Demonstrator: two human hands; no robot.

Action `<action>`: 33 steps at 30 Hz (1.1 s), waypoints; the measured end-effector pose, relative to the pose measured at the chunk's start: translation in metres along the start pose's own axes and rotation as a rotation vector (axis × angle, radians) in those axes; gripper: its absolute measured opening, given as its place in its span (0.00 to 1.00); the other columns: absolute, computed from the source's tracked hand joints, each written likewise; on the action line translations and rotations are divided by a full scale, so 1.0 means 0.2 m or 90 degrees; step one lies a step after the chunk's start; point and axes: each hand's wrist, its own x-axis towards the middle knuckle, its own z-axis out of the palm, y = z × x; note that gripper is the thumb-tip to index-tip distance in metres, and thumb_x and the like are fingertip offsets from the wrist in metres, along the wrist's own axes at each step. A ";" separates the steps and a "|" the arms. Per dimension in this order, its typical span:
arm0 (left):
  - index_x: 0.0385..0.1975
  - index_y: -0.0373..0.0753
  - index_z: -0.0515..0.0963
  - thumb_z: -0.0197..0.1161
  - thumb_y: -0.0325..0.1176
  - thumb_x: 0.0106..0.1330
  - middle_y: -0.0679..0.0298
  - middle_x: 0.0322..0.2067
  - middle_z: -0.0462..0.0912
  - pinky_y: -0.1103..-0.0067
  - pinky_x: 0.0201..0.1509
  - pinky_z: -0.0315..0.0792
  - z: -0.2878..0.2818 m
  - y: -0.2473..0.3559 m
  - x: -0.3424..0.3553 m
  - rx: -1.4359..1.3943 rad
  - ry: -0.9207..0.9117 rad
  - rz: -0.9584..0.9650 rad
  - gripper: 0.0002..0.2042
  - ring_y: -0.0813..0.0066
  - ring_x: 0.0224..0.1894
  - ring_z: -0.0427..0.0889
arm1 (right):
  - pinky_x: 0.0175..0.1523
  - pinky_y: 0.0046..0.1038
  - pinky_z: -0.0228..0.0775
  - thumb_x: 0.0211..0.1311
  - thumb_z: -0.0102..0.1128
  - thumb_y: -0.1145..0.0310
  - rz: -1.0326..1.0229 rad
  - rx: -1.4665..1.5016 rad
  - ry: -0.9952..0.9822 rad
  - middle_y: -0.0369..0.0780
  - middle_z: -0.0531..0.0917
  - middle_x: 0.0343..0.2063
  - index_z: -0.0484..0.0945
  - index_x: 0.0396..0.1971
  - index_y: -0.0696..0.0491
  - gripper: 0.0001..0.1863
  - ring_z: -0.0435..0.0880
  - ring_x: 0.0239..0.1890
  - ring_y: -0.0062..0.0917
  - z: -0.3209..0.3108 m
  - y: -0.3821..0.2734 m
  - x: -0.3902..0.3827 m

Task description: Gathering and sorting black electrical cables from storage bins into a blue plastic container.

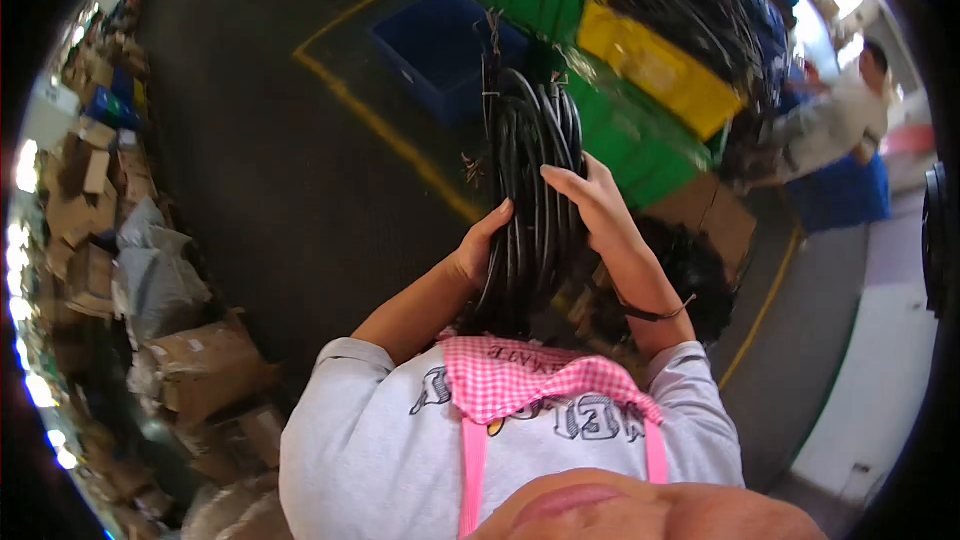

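A thick bundle of black cables (pixel 535 160), coiled in long loops, hangs in front of my chest between both hands. On its left side my left hand (pixel 484 243) is closed round it, the thumb lying along the cables and the fingers hidden behind. Higher up on the right, my right hand (pixel 592 198) grips the same bundle with the thumb across its front. Loose wire ends with bare tips stick out at the top of the coil. The lower end of the bundle reaches down toward my pink checked apron (pixel 540 380).
Beyond the bundle a blue bin (pixel 440 105) stands on the dark floor inside a yellow line. Green bins (pixel 640 130) and a yellow bin (pixel 655 65) piled with black cables rise ahead right. Cardboard boxes (pixel 205 365) line the left. A person (pixel 840 120) works at far right.
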 end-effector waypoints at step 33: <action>0.57 0.38 0.66 0.55 0.52 0.63 0.57 0.53 0.73 0.67 0.60 0.64 -1.46 2.67 1.60 -0.024 0.220 0.055 0.28 0.62 0.55 0.72 | 0.46 0.28 0.70 0.42 0.69 0.60 -0.005 -0.368 -0.150 0.46 0.81 0.37 0.74 0.43 0.64 0.29 0.78 0.40 0.24 0.35 0.23 3.52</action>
